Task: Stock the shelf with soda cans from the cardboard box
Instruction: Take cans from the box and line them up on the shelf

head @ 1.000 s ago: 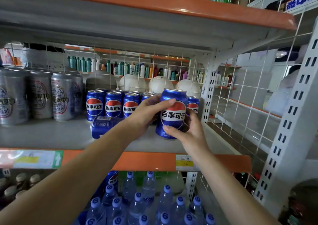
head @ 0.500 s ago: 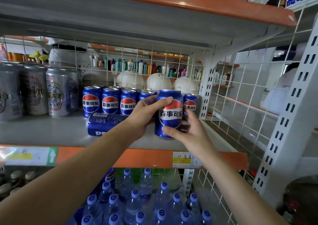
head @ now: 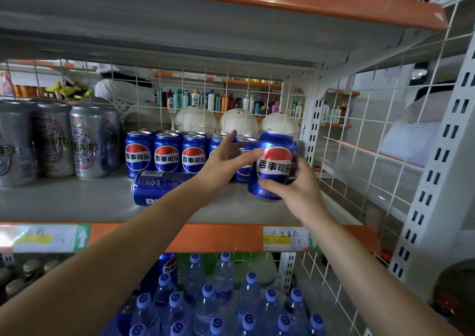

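Note:
My right hand grips a blue soda can from below, holding it tilted just above the grey shelf near the right upright. With its fingers spread, my left hand touches the can's left side with a fingertip. Behind the hands stands a row of blue soda cans, upright and several deep. One more blue can lies on its side in front of that row, partly hidden by my left forearm. No cardboard box is in view.
Tall silver cans stand at the shelf's left. A white wire grid closes the back and right side. The upper shelf hangs low overhead. Water bottles fill the shelf below. Price labels sit on the orange edge.
My right hand has carried the can to the right and tilted it. My left hand has loosened from the can and spread its fingers.

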